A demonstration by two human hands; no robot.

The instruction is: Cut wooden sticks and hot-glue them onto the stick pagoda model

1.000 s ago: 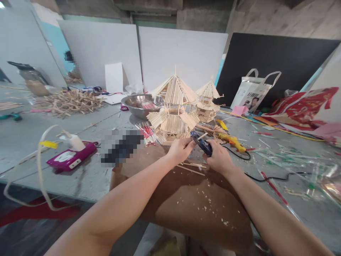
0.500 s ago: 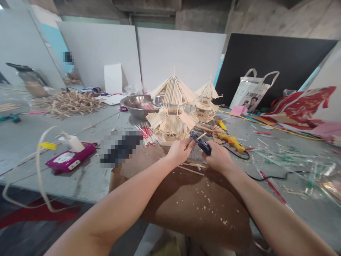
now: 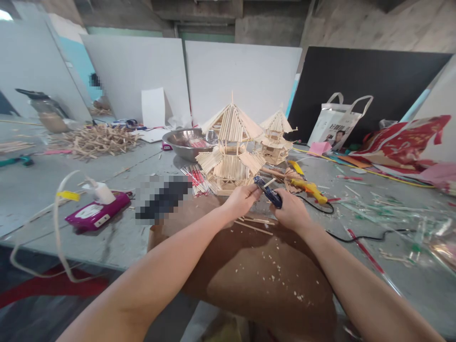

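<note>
My right hand (image 3: 292, 209) is closed around dark blue cutting pliers (image 3: 268, 192), whose head points up and left. A thin wooden stick (image 3: 270, 182) crosses the pliers' jaws and pokes out on the right. My left hand (image 3: 242, 199) pinches close to the jaws, apparently on the stick's other end, which the fingers mostly hide. Beneath the hands, several loose wooden sticks (image 3: 254, 227) lie on brown paper (image 3: 256, 270) dotted with pale chips. Just beyond stands a wooden-stick pavilion model (image 3: 231, 142) with a pointed roof.
A second pavilion (image 3: 276, 137) stands behind, beside a yellow glue gun (image 3: 309, 189). Left are a metal bowl (image 3: 188, 151), a stick pile (image 3: 96, 141), a purple power strip (image 3: 98, 213) and a bottle (image 3: 48, 114). Clear plastic scraps (image 3: 392, 206) and a white bag (image 3: 333, 126) lie right.
The view has shifted slightly, so the things on the left sit a little further right. Both hands, the pliers and the stick hold nearly the same position.
</note>
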